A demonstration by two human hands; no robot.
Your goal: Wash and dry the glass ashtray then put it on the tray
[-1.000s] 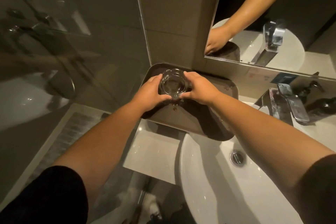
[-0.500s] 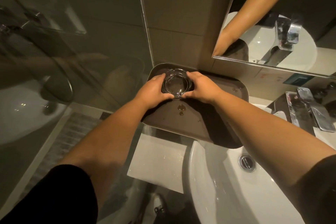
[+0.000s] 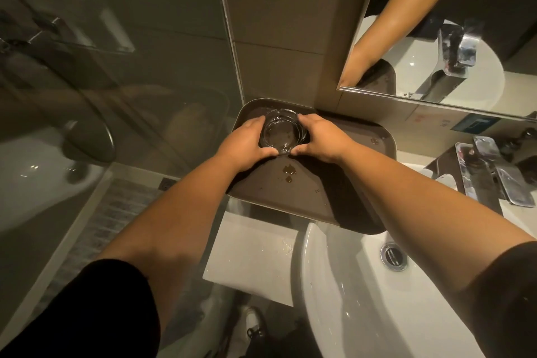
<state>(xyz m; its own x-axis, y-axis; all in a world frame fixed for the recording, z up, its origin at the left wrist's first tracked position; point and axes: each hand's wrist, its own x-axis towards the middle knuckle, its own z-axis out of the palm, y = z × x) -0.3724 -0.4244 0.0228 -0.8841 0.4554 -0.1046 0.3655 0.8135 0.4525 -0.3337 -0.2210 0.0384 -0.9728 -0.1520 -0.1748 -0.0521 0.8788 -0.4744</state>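
Bathroom counter: left hand [image 3: 247, 142] and right hand [image 3: 322, 139] both clasp glass ashtray [image 3: 283, 132] over tray [image 3: 360, 136].

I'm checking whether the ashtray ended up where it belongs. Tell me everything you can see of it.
The ashtray is round, clear, thick-walled glass with a notch in its rim, upright and empty-looking. It sits low over the far left corner of the dark tray; whether it touches the tray cannot be told. The left hand and right hand clasp its sides. Brownish drops lie on the tray nearby.
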